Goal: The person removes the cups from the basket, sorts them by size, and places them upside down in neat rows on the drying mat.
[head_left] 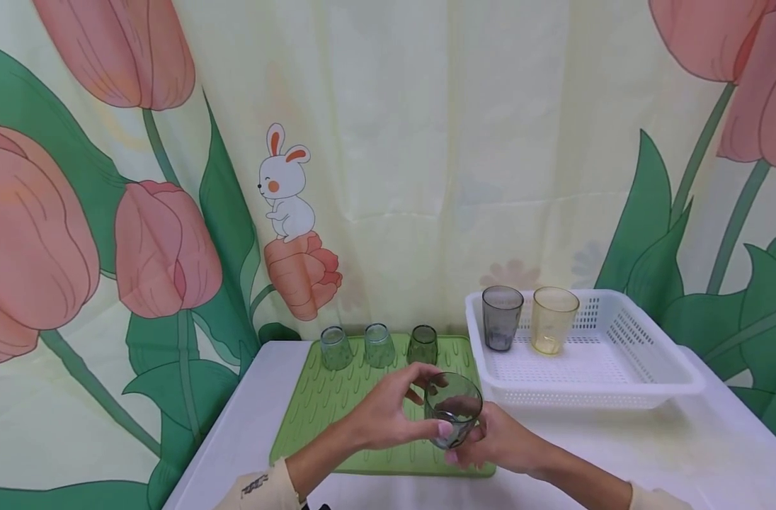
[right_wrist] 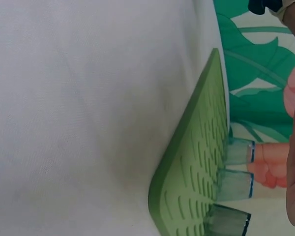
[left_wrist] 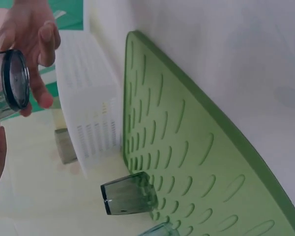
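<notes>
My left hand (head_left: 391, 411) grips a grey-tinted drinking glass (head_left: 453, 407), its thumb on the near side and fingers round the far side. At the glass's lower right, my right hand (head_left: 499, 439) holds it with bent fingers. In the left wrist view, the right hand (left_wrist: 32, 44) has its thumb by the thick edge of the glass (left_wrist: 10, 81), other fingers spread apart. The glass tilts above a green ribbed mat (head_left: 337, 425). Along the mat's back edge stand two blue-green glasses (head_left: 335, 348) and a dark grey glass (head_left: 423, 345), seemingly upside down.
Right of the mat sits a white perforated basket (head_left: 592, 393). Inside it, a grey glass (head_left: 503, 319) and a yellow glass (head_left: 554, 320) stand upright at the left. A white cloth (head_left: 681, 460) covers the table, and a tulip-print curtain (head_left: 394, 142) hangs behind.
</notes>
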A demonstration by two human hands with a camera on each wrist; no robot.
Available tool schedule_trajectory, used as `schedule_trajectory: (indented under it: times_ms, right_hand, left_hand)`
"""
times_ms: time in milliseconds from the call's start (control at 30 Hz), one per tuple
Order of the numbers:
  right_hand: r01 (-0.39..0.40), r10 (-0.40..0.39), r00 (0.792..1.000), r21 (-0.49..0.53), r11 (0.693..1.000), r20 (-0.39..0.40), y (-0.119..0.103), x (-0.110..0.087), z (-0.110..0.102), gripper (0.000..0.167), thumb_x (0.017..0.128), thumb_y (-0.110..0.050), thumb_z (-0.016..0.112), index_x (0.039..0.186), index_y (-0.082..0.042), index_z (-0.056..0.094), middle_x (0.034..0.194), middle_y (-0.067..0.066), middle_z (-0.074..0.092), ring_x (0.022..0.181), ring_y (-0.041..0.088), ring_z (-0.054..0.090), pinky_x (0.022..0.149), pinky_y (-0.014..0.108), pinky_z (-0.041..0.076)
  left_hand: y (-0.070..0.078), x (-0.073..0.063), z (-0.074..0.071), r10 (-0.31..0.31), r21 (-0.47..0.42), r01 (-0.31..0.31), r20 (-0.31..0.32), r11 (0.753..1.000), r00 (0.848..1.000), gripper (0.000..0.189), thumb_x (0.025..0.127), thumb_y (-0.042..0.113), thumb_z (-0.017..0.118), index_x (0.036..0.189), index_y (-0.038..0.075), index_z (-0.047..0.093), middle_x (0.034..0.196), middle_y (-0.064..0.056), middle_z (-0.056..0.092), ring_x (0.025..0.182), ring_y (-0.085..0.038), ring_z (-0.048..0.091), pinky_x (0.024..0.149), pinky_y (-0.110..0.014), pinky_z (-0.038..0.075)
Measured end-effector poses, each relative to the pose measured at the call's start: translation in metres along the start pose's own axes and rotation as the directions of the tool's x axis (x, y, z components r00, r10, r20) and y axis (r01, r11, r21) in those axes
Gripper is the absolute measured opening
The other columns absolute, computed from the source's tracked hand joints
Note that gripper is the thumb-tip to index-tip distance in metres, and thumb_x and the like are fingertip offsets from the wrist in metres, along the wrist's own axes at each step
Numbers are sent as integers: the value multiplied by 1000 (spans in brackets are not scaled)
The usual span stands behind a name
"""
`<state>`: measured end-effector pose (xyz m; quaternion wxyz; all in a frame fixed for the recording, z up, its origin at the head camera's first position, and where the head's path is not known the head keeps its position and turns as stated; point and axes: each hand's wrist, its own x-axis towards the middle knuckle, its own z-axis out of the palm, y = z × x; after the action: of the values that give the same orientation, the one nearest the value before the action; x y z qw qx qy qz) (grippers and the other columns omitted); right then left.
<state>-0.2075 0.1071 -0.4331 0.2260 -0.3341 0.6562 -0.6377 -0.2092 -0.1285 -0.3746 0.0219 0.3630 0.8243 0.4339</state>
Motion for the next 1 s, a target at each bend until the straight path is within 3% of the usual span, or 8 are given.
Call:
schedule_trajectory:
  times_ms: [233,400,500,733,1000]
  right_hand:
    - [-86,86,996,-9,996,-39,-2,-4,-4,63,88,-8,72,140,10,42,104,8,70,75,10,71,64,24,56]
    - [-94,93,995,-11,996,-46,-1,-9,-13,60,89,-6,71,140,9,43,112,12,63,76,14,71,66,28,58]
    - [-101,101,993,1,995,-55,-1,-11,-17,59,89,-6,70,139,8,43,112,13,66,78,15,72,69,31,59]
    - [-45,47,996,21,999,-77,-3,-16,-23,55,90,-3,68,136,10,41,99,8,73,74,12,71,61,25,55]
    - [-11,14,993,19,1000,-120,-8,-17,-25,55,92,-2,66,140,6,40,116,9,67,76,11,70,62,24,54]
  left_hand:
    - [-5,-6,-3,-10,-30,10,1,1000,1000,70,85,35,78,144,14,47,129,0,63,110,-11,61,91,-25,53]
    - [-10,-9,-5,-12,-54,12,14,998,1000,73,86,33,79,147,16,43,132,-2,62,113,-17,63,92,-26,53]
    - [-12,-11,-6,-20,-53,21,26,998,999,74,86,34,79,147,20,41,132,1,60,112,-13,62,91,-26,53]
    - [-17,-15,-6,-49,-60,52,49,997,998,81,84,34,81,150,22,35,134,-3,58,112,-8,61,92,-26,54]
    - [-23,-17,-3,-79,-48,82,65,995,995,82,84,35,81,151,24,33,134,-4,56,113,-14,61,93,-28,53]
